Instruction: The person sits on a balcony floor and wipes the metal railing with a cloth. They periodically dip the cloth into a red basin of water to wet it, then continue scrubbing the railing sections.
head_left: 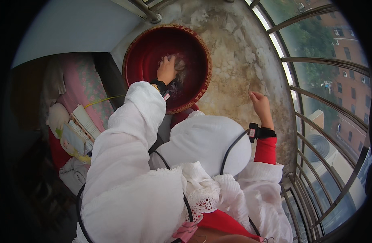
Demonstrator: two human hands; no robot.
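My left hand (167, 70) reaches down into a deep red basin (138, 60) with a gold-patterned rim. Its fingers are bent around a wet, grey-brown clump (180, 65) that looks like a rag, though its exact kind is unclear. Some dark, blurred material lies in the basin below that hand. Off to the right, away from the basin, my right hand (261, 106) hangs in the air above the stained floor. Thumb and fingers there are drawn together, and nothing shows between them. Both wrists carry black bands.
Metal railings (319, 62) and glass run along the right side. On the left, a low shelf holds pink floral fabric (82, 81), books (84, 123) and a soft toy (57, 117). A metal pole (154, 17) stands behind the basin. Black cables hang across my white clothing.
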